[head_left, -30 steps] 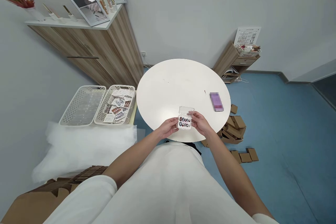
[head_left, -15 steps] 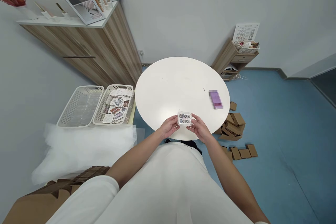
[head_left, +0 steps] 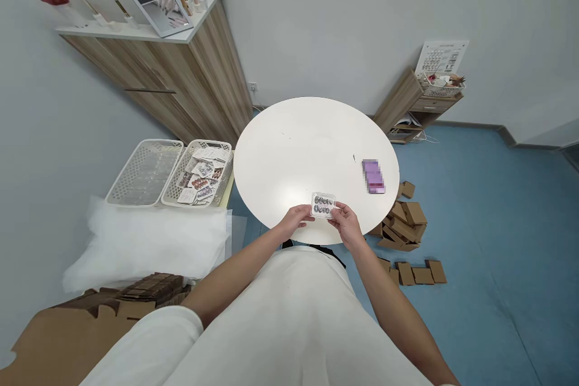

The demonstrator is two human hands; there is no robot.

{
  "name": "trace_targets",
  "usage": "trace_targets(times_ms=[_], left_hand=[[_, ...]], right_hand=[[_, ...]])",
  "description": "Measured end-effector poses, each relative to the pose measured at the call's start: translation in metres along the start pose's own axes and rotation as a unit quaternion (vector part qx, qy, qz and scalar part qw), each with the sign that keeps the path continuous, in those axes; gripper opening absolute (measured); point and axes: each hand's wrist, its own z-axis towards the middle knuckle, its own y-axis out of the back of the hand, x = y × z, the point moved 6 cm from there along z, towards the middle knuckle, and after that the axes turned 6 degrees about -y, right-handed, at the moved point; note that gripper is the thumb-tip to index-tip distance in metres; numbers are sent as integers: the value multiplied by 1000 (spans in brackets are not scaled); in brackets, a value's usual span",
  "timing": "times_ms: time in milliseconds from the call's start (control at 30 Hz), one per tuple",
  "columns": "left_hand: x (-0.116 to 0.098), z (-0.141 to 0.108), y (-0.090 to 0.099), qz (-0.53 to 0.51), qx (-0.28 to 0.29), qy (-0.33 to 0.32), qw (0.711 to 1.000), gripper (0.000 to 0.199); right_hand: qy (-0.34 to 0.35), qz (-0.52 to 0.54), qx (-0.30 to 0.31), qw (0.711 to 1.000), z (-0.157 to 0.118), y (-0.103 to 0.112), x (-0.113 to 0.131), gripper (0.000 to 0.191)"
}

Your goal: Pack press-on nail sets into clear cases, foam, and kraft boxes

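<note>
Case (head_left: 322, 205) held between the two hands, over the near part of the round white surface (head_left: 307, 148). The case was clear and its lid lay shut; dark, roundish pieces (head_left: 323, 209) showed inside in two rows. Whether its underside touched the surface could not be told. The left hand (head_left: 294, 221) gripped the left edge, its fingers drawn nearly together on the rim. The right hand (head_left: 346, 224) gripped the right edge, its fingers likewise closed to the case's thickness, the thumb over the near right corner.

To the right on the surface lay a purple block (head_left: 373, 177), blurred by pixelation, with a small dark speck (head_left: 354, 158) just beside it. Left of the surface stood two white baskets side by side: the outer basket (head_left: 125, 181) held clear items, the inner basket (head_left: 225, 176) a heap of printed cards (head_left: 204, 172). White wrap (head_left: 149, 241) lay in front of both, with brown cardboard (head_left: 72, 338) nearer the person. Brown boxes (head_left: 409, 223) lay piled on the blue floor (head_left: 479, 211), right of the surface.
</note>
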Motion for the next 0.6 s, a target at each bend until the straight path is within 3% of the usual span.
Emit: trace_targets(times_ms=[133, 333, 600], left_hand=[[-4, 3, -19, 134, 17, -54, 989, 37], [-4, 14, -38, 167, 7, -109, 980, 36], [9, 25, -51, 163, -43, -83, 982, 36]], right_hand=[[15, -21, -4, 1000, -1, 13, 12, 39], [23, -39, 37, 998, 1, 30, 23, 43], [20, -52, 23, 998, 20, 52, 22, 42]])
